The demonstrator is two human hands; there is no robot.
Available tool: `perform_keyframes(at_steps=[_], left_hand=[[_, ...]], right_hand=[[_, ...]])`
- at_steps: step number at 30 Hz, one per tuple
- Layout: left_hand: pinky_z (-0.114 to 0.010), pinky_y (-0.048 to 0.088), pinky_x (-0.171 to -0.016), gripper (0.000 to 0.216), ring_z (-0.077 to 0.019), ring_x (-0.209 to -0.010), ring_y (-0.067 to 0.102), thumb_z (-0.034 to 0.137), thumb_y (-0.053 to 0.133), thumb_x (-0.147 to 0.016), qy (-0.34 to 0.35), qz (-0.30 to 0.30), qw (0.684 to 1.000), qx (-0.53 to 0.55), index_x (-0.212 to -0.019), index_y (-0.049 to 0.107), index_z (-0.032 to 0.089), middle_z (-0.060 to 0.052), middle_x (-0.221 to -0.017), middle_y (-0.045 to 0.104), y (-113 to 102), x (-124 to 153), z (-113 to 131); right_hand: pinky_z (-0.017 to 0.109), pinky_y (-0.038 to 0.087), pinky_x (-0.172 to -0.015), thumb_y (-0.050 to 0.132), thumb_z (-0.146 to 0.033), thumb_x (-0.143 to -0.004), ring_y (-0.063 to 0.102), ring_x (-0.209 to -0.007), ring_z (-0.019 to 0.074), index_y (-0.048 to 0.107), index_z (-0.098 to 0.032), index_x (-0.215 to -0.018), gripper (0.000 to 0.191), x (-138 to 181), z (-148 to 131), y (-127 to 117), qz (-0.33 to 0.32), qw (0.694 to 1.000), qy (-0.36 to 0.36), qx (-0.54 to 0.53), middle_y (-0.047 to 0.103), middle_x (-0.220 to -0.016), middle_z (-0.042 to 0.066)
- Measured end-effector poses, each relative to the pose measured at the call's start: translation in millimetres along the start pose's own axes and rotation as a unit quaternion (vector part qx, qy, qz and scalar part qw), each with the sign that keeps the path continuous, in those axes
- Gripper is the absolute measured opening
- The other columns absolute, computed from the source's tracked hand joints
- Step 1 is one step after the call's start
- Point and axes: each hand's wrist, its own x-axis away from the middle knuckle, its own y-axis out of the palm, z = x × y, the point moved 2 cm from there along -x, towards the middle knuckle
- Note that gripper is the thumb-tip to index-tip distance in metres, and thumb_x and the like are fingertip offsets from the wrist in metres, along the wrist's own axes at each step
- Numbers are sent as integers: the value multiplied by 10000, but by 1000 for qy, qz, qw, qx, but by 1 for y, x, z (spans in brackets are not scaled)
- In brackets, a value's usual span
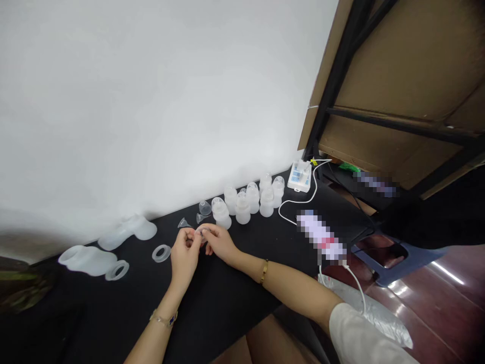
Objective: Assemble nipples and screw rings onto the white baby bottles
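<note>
My left hand point(184, 253) and my right hand point(219, 243) meet over the black table, fingers pinched around a small translucent white ring-like piece point(202, 231). Fingers cover much of it, so its exact shape is unclear. Just beyond lie clear silicone bottle nipples point(184, 222) and a clear dome cap point(205, 208). Left of my left hand rests a white collar ring point(161, 253). A second white ring point(117, 270) leans by a frosted bottle body point(89, 260) lying on its side. To the right stand several small white baby bottles point(243, 208) with clear caps.
More frosted bottle bodies point(127, 231) lie against the white wall. A white power strip point(300, 176) sits at the back right, its cable curving toward a pixelated object point(322, 235). Beyond the table's right side are a blue plastic stool point(394, 263) and a silvery bag point(382, 308).
</note>
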Motion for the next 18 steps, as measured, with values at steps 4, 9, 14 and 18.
perform_keyframes(at_steps=[4, 9, 14, 18], left_hand=[[-249, 471, -517, 314, -171, -615, 625, 519, 598, -848, -3, -3, 1000, 11, -918, 542, 218, 23, -746, 576, 1, -1, -2], [-245, 466, -529, 281, -159, -610, 606, 492, 589, -862, 5, 4, 1000, 9, -903, 546, 217, 20, -750, 580, 2, -1, -5], [-241, 458, -548, 240, -135, -600, 569, 449, 583, -878, 23, 15, 999, 25, -880, 546, 212, 22, -753, 559, 4, 0, -4], [-238, 448, -556, 210, -124, -599, 556, 414, 582, -885, 33, 27, 999, 31, -857, 536, 211, 22, -756, 558, 6, 0, -2]], right_hand=[[168, 378, -368, 522, -329, -951, 510, -388, 73, 691, -177, -1059, 251, -1, 2, 0, 8, 1000, -2, 5, 612, -645, -44], [170, 389, -369, 529, -375, -941, 512, -387, 74, 693, -180, -1059, 280, -2, 4, -1, 2, 1000, -16, 11, 607, -638, -45], [171, 377, -359, 558, -459, -910, 502, -383, 71, 694, -187, -1023, 324, -4, 6, -2, 14, 999, -33, 22, 614, -648, -39], [180, 394, -362, 567, -503, -880, 518, -389, 83, 685, -195, -1037, 366, -5, 7, -3, 7, 999, -29, 19, 620, -651, -35]])
